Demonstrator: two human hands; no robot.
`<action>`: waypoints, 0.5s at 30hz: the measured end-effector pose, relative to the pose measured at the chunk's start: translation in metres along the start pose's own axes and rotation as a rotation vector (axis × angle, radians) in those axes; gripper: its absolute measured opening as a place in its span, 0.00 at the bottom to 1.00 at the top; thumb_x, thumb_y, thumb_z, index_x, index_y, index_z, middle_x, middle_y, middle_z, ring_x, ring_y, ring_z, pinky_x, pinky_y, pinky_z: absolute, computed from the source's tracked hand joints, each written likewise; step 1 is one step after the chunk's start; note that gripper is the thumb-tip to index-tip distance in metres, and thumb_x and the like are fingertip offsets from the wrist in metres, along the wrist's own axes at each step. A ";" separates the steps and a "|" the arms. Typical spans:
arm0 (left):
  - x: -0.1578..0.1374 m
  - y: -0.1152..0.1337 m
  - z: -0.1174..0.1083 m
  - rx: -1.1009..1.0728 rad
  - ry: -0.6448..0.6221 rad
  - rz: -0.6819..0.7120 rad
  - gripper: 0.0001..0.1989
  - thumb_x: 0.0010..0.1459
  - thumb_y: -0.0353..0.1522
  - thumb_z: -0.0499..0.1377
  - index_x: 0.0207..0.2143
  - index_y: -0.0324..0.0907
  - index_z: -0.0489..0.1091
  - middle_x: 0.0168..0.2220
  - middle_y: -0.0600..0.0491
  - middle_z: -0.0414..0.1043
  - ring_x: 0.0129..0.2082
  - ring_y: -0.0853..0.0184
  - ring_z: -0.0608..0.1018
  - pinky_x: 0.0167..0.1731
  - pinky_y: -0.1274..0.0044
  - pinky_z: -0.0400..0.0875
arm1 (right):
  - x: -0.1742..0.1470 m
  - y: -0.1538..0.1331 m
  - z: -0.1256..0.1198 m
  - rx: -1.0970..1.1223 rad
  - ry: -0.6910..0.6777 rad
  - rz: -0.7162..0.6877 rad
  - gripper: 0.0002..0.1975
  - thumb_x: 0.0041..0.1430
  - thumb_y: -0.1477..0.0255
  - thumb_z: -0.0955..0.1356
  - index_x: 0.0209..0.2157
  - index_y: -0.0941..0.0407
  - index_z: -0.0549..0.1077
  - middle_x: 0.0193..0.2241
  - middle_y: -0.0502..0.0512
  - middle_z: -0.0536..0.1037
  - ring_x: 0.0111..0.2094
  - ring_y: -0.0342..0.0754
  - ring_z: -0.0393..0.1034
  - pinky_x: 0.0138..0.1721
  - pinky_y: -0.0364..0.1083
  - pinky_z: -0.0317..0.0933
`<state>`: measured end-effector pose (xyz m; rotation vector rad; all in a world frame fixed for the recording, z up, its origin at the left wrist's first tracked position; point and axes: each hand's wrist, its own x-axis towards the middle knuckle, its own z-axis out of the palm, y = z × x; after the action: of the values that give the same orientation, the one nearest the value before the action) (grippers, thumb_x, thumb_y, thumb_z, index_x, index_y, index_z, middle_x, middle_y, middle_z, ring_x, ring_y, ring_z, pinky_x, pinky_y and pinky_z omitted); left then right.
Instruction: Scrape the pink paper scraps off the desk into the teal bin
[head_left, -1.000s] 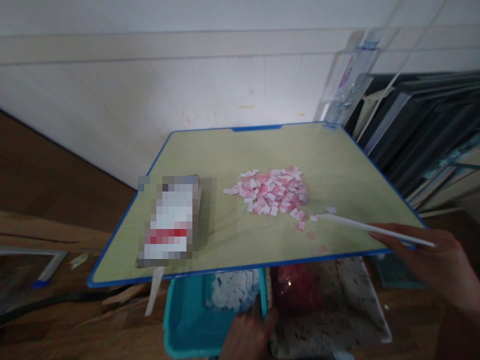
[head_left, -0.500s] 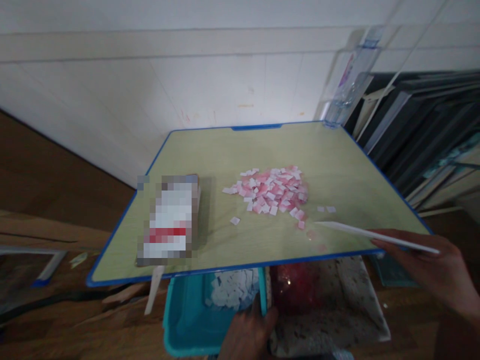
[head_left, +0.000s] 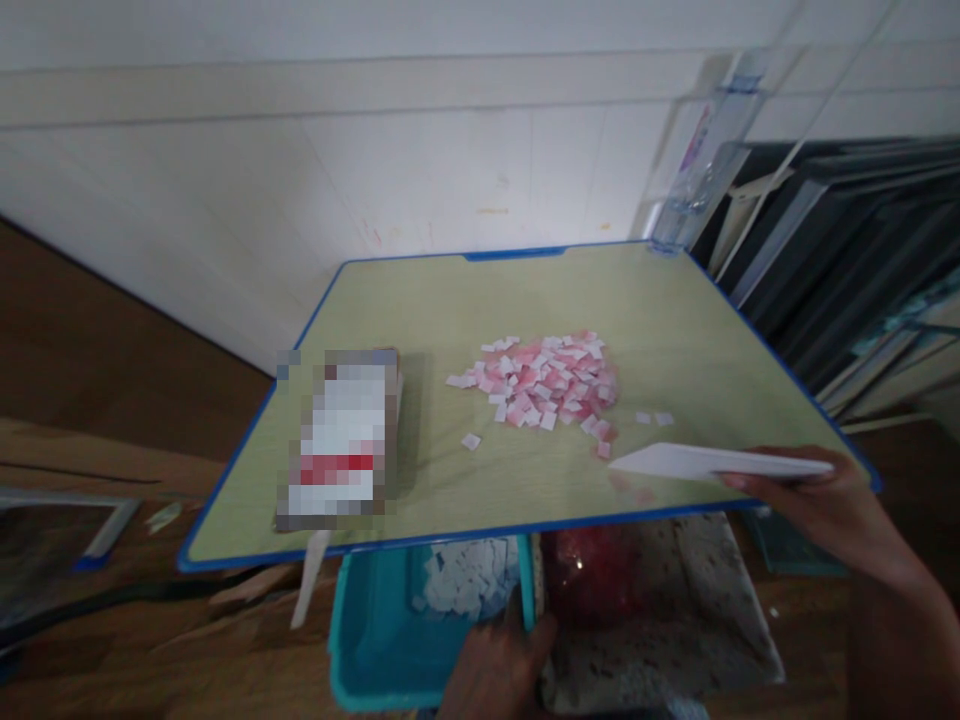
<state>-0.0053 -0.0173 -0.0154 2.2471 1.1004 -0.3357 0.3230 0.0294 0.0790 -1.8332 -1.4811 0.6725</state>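
Observation:
My right hand (head_left: 814, 505) is closed on a white flat scraper (head_left: 697, 461) above the table's front right part. The tip of its blade points left, close to a few pink-stained squares. A heap of small white and pink paper-like squares (head_left: 547, 380) lies mid-table, with a few stray ones around it. Below the front edge, my left hand (head_left: 499, 655) is closed over the right rim of a teal plastic tub (head_left: 360, 650). Inside the tub is a pile of small white squares (head_left: 469, 578). The fingertips of my left hand are partly hidden.
On the blue-edged table (head_left: 420, 300) a blurred-out phone-like object (head_left: 341, 440) rests at left. A clear bottle (head_left: 694, 170) stands at the back right corner. Right of the tub is a stained tray (head_left: 712, 600) with a shiny red mass (head_left: 589, 570). Dark panels (head_left: 847, 240) lean at right.
My right hand has moved a little left, bringing the scraper lower and closer to the squares. The blade has turned, so more of its flat face shows. My left hand stays put.

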 end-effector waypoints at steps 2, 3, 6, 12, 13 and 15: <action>0.000 0.000 0.000 -0.004 0.008 -0.004 0.29 0.44 0.42 0.66 0.48 0.46 0.65 0.51 0.41 0.64 0.38 0.51 0.75 0.35 0.65 0.70 | 0.005 -0.001 0.003 0.019 -0.037 0.021 0.13 0.40 0.61 0.72 0.24 0.57 0.80 0.20 0.53 0.80 0.20 0.51 0.74 0.20 0.44 0.67; 0.000 0.000 0.000 -0.004 0.007 -0.005 0.29 0.43 0.42 0.67 0.48 0.46 0.65 0.50 0.41 0.64 0.38 0.50 0.75 0.35 0.64 0.70 | 0.008 -0.002 0.004 0.029 -0.055 0.030 0.13 0.40 0.61 0.72 0.24 0.57 0.80 0.20 0.53 0.80 0.21 0.51 0.74 0.20 0.44 0.67; 0.000 0.001 -0.001 0.003 -0.004 -0.012 0.29 0.44 0.42 0.67 0.48 0.46 0.65 0.50 0.41 0.64 0.38 0.51 0.75 0.35 0.65 0.70 | 0.018 -0.006 0.005 0.065 -0.119 0.045 0.14 0.40 0.62 0.73 0.26 0.58 0.80 0.24 0.54 0.81 0.24 0.52 0.75 0.24 0.45 0.68; 0.000 0.003 -0.002 0.024 -0.009 -0.034 0.29 0.43 0.41 0.67 0.48 0.47 0.65 0.50 0.43 0.65 0.39 0.53 0.74 0.36 0.67 0.70 | 0.030 -0.013 0.007 0.143 -0.228 0.054 0.15 0.38 0.62 0.74 0.30 0.54 0.80 0.29 0.53 0.82 0.29 0.52 0.76 0.31 0.48 0.70; -0.001 0.003 -0.002 0.025 -0.007 -0.032 0.28 0.43 0.41 0.66 0.48 0.47 0.65 0.49 0.43 0.65 0.38 0.53 0.75 0.36 0.67 0.70 | 0.030 -0.014 0.008 0.152 -0.237 0.056 0.15 0.38 0.62 0.74 0.30 0.54 0.80 0.29 0.53 0.82 0.29 0.52 0.76 0.32 0.48 0.70; -0.001 0.002 -0.001 0.026 0.005 -0.019 0.29 0.43 0.41 0.67 0.48 0.46 0.65 0.49 0.42 0.66 0.37 0.53 0.75 0.35 0.67 0.71 | 0.028 -0.014 0.008 0.167 -0.249 0.060 0.15 0.38 0.62 0.74 0.30 0.54 0.80 0.30 0.53 0.82 0.30 0.53 0.77 0.33 0.48 0.70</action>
<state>-0.0039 -0.0183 -0.0133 2.2628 1.1273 -0.3540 0.3145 0.0597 0.0855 -1.7187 -1.4794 1.0536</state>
